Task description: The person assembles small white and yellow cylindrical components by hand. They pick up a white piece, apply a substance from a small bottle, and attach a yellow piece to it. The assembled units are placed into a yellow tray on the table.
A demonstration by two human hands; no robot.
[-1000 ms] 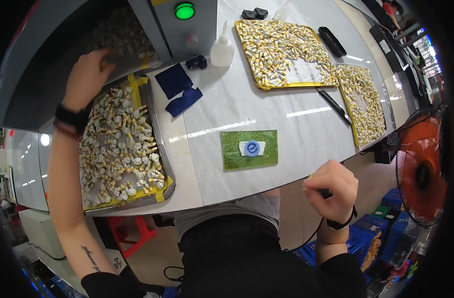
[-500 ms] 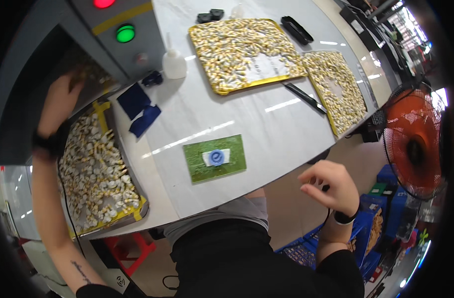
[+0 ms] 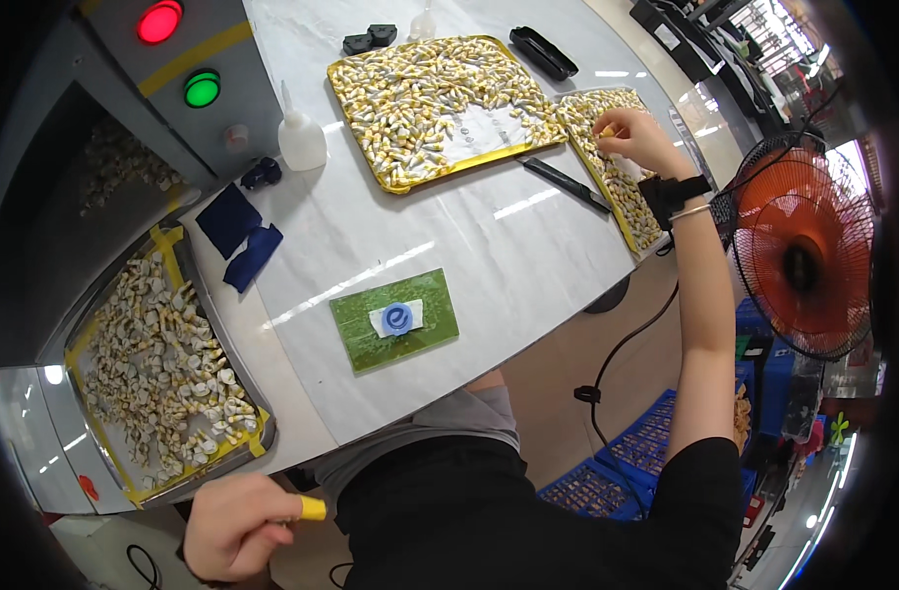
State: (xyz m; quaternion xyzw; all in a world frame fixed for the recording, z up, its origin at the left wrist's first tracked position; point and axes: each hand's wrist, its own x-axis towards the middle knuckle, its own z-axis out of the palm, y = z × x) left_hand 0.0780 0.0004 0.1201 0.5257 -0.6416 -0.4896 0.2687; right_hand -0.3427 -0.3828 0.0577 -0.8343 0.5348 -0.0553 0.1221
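Observation:
My right hand (image 3: 646, 143) reaches over the right-hand tray (image 3: 612, 192), its fingers pinched at the small yellow-and-white pieces lying there. What sits between the fingertips is too small to make out. Low at the left, off the table's front edge, my left hand (image 3: 235, 526) is curled closed with a yellow covering (image 3: 313, 508) on one fingertip. Anything inside that hand is hidden. A green mat (image 3: 356, 339) lies near the table's front, bearing a white slip with a blue round piece (image 3: 397, 318) on top.
A larger yellow-edged tray (image 3: 390, 187) of similar pieces stands at the back. A black-handled knife (image 3: 566, 185) lies before it. At left are a tray of white-and-yellow pieces (image 3: 164, 374), dark blue cloths (image 3: 230, 218), a squeeze bottle (image 3: 302, 143) and a grey machine (image 3: 115, 59). An orange fan (image 3: 799, 256) stands right.
My left hand has come out of the machine's opening and down to the lower left. My right hand has moved from beyond the table's front edge up and away, onto the right-hand tray.

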